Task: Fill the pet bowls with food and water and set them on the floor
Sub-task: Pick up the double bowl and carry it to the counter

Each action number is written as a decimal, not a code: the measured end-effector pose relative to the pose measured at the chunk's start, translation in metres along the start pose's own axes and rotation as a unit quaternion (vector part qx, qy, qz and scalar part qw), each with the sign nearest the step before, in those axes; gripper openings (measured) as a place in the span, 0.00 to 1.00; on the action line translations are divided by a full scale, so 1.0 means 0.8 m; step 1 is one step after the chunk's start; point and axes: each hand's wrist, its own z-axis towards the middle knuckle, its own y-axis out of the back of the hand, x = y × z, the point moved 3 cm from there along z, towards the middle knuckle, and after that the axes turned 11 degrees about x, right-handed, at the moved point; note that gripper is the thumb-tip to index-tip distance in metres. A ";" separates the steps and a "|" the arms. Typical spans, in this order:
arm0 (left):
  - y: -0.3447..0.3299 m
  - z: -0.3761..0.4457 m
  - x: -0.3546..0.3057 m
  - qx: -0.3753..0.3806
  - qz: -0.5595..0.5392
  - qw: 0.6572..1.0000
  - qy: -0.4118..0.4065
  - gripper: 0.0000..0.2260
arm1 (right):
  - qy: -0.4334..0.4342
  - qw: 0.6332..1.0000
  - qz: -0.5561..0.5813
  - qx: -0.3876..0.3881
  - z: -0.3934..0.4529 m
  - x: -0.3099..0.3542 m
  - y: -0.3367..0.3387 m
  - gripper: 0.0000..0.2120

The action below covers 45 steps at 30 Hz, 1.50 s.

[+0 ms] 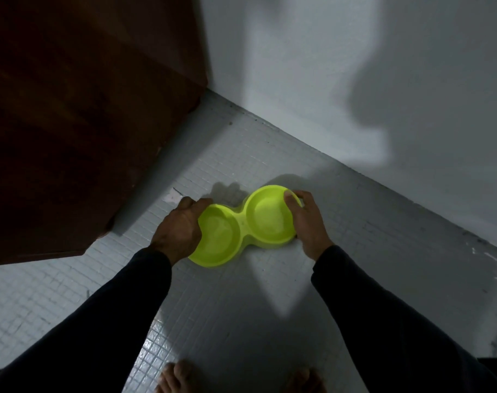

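A lime-green double pet bowl (243, 225), two round wells joined in one moulded piece, sits low over the white tiled floor (241, 307), close to the corner where the dark wooden cabinet (80, 114) meets the white wall (355, 80). Whether its base rests on the tiles or hangs just above them cannot be told; a shadow lies just beyond it, on the wall side.

The left hand (179, 228) grips the rim of the well nearer the cabinet, fingers curled over the outer edge. The right hand (307, 222) holds the rim of the well farther from the cabinet, thumb hooked inside the lip and the other fingers wrapped round the outside. Both arms are in dark sleeves, and two bare feet (241, 378) show on the tiles, on the side of the bowl away from the wall.

Both wells look bare: no kibble and no obvious water surface, though the dim light and plain green plastic make a thin layer of water hard to rule out. No food bag, scoop or water vessel is in view.

Judged from this, the task stands near its start. The bowl is in hand at floor level, apparently unfilled, so filling one well with food and the other with water seems still to be done, and then setting it down by the wall.
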 end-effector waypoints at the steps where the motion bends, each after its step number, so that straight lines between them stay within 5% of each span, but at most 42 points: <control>1: 0.002 0.000 -0.001 -0.001 -0.004 1.000 -0.006 0.28 | 0.011 1.000 -0.004 -0.017 -0.004 -0.002 -0.001 0.07; 7: 0.007 0.001 0.005 -0.098 -0.230 0.968 0.040 0.19 | 0.047 0.997 0.002 -0.068 -0.020 -0.014 0.003 0.09; 12: -0.012 -0.009 0.001 -0.078 -0.545 0.829 0.096 0.11 | 0.021 0.995 0.043 -0.088 -0.024 -0.011 0.007 0.12; 15: -0.019 -0.012 -0.005 -0.090 -0.602 0.791 0.071 0.10 | 0.021 0.995 0.042 -0.087 -0.024 -0.006 0.005 0.12; 21: -0.010 -0.006 -0.010 -0.130 -0.611 0.779 0.053 0.25 | 0.037 0.994 0.037 -0.095 -0.020 0.003 0.000 0.15; 34: 0.013 -0.012 -0.039 -0.190 -0.614 0.766 0.032 0.16 | 0.065 0.991 0.028 -0.116 -0.039 0.052 0.019 0.14; 45: 0.109 -0.116 -0.140 -0.188 -0.634 0.749 0.037 0.11 | 0.054 0.989 0.040 -0.130 -0.146 0.184 0.072 0.19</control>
